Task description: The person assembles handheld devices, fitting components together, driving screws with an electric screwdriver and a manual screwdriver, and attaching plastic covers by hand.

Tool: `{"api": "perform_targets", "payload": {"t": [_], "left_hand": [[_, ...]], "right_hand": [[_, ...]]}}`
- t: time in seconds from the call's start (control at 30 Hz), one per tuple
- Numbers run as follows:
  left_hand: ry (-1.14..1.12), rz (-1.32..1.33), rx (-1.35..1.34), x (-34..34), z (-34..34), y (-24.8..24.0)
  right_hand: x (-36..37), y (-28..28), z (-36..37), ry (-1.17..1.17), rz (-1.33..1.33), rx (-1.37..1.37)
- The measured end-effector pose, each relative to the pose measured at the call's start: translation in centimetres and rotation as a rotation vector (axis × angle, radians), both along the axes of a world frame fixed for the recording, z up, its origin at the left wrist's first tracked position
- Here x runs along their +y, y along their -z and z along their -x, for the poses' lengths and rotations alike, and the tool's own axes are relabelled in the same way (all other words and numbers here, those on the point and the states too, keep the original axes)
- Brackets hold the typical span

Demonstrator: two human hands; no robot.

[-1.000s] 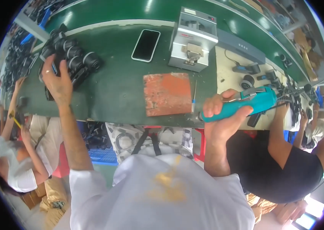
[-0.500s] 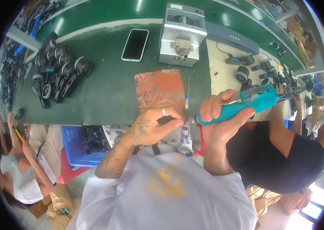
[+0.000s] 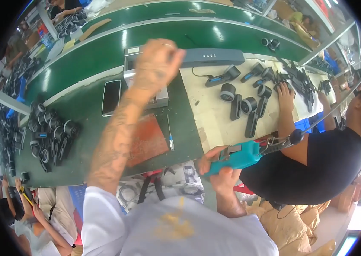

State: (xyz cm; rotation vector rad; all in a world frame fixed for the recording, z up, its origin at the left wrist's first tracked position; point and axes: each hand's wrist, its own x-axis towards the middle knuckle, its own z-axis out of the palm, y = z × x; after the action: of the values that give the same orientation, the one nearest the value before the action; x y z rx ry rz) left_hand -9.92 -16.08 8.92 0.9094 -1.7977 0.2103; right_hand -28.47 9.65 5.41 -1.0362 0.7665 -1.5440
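My right hand [image 3: 221, 175] grips a teal electric screwdriver [image 3: 239, 157] with a metal lever, near the front edge of the bench. A coiled wire hanger [image 3: 274, 146] runs from the tool's rear end. My left hand [image 3: 157, 64] is raised over a silver box-shaped machine [image 3: 161, 101] and hides most of it. The fingers of that hand are curled in; whatever is between them, if anything, is out of sight. Below the left forearm lies a worn red mat [image 3: 148, 141]. A thin screwdriver [image 3: 170, 136] with a blue-and-clear handle rests beside the mat.
A phone [image 3: 111, 98] lies left of the machine. Black handheld devices [image 3: 54, 132] are heaped at the left; similar devices [image 3: 253, 106] lie on the pale sheet [image 3: 202, 111] at the right. A co-worker in black [image 3: 317, 166] sits close on my right, one hand [image 3: 286, 96] on parts.
My left hand has left the screwdriver's tip and gone up and forward over the machine. The electric screwdriver in my right hand is lower. The view has swung to the right.
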Motion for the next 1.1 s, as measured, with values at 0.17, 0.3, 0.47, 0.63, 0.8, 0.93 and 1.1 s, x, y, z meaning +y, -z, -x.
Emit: {"api": "perform_targets", "payload": {"t": [0.17, 0.3, 0.47, 0.63, 0.8, 0.93, 1.1], "left_hand": [[0.280, -0.465, -0.150, -3.8, 11.6, 6.8], [0.228, -0.566, -0.351, -7.3, 15.4, 9.8], [0.255, -0.655, -0.346, -6.9, 16.2, 10.5], [0.223, -0.418, -0.151, -0.8, 12.3, 7.5], [0.348, -0.361, -0.139, 9.0, 3.5, 3.5], [0.242, -0.527, -0.211, 14.8, -4.1, 4.2], [0.119, -0.494, -0.181, 17.4, -7.5, 7.9]], "right_hand": [[0.6, 0.6, 1.9, 0.031, -0.064, 0.002], [1.5, 0.4, 3.1, 0.061, -0.094, -0.017], [2.4, 1.4, 3.9, 0.182, -0.087, 0.035], [1.1, 1.1, 3.8, 0.171, -0.030, 0.197], [-1.2, -0.3, 2.2, 0.152, -0.094, 0.237], [-3.7, -1.8, -1.5, 0.101, 0.014, 0.124], [-9.3, -2.1, -6.6, 0.072, 0.160, 0.076]]}}
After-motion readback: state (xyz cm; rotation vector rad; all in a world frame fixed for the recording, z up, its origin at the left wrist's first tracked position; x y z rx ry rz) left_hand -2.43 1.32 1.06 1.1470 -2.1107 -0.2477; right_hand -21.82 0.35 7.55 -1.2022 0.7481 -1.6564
